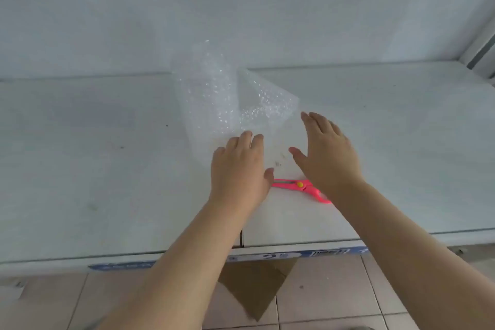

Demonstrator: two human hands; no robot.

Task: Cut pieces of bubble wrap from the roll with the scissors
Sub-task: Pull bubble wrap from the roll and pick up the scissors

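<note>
A clear sheet of bubble wrap (pixel 230 99) lies on the white table (pixel 93 142), its far part curling upward near the wall. My left hand (pixel 238 169) rests flat on the sheet's near edge, fingers together, palm down. Just right of the sheet, my right hand (pixel 326 153) hovers with fingers spread and holds nothing. Pink scissors (pixel 302 186) with a yellow pivot lie shut on the table between my wrists, the handle partly hidden under my right forearm. No roll is clearly visible.
A white wall rises behind the table. The table's front edge (pixel 267 249) runs across below my forearms, with tiled floor and a brown cardboard piece (pixel 254 286) beneath. A window frame (pixel 482 53) stands at far right.
</note>
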